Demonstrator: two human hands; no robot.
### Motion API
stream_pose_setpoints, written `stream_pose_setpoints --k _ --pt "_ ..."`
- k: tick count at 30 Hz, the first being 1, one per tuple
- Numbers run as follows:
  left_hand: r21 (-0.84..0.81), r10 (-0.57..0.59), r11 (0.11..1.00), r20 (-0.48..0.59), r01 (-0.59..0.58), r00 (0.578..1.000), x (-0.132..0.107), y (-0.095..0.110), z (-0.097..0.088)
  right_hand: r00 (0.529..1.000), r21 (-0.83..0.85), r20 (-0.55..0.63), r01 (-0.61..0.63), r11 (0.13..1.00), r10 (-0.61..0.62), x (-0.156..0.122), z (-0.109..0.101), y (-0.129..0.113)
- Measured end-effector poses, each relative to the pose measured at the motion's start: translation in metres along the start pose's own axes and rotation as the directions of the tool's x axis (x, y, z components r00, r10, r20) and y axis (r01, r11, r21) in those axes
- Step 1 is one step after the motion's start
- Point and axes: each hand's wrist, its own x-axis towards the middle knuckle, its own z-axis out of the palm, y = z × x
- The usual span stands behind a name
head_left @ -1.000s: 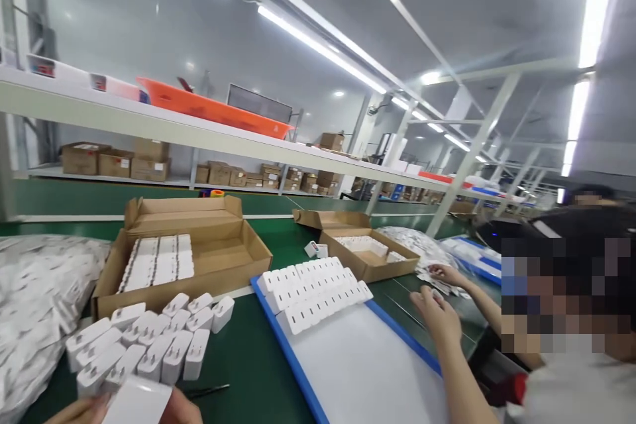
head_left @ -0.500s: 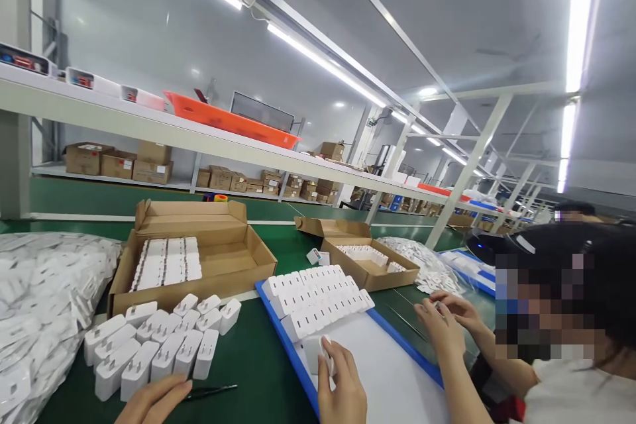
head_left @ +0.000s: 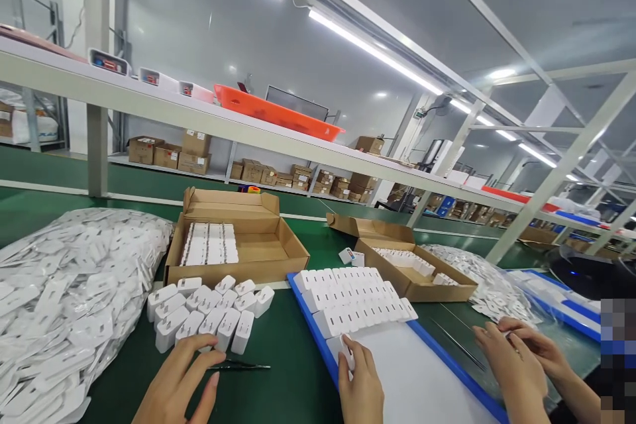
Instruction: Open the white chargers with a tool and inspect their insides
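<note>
One white charger casing, pinched by the right hand, sits along the left side of the blue-edged tray, apparently being set before packed rows; the left hand hangs loosely spread near black tweezers. Square alignment, then release, seems called for.

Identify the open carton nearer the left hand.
The left carton, directly behind the loose pronged chargers; the other carton sits farther right, behind the blue-edged tray.

One head-worn camera looks forward and down across the green worktop, left hand and right hand near, raised shelf beyond.
</note>
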Motion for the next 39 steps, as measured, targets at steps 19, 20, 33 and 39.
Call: stream_pose_setpoints --k 19,20,33,39 --pt "-0.11 -0.18 0.977 0.049 0.184 0.983 0.007 -0.001 -0.007 0.994 0.171 0.033 0.093 0.981 -0.1 0.002 0.001 -0.085" --pt "-0.132 -0.208 0.968 0.064 0.215 0.976 0.01 -0.002 -0.008 0.976 0.244 0.12 0.148 0.958 -0.182 0.003 0.007 -0.101" --pt "-0.22 -0.189 0.936 0.346 0.276 0.919 0.026 0.002 -0.011 0.796 0.7 0.603 -0.498 0.512 -0.05 0.006 0.04 -0.14" --pt "-0.406 -0.22 0.872 0.175 0.274 0.96 0.03 -0.005 -0.016 0.486 0.534 0.831 -0.834 0.139 -0.272 -0.026 0.044 -0.201"
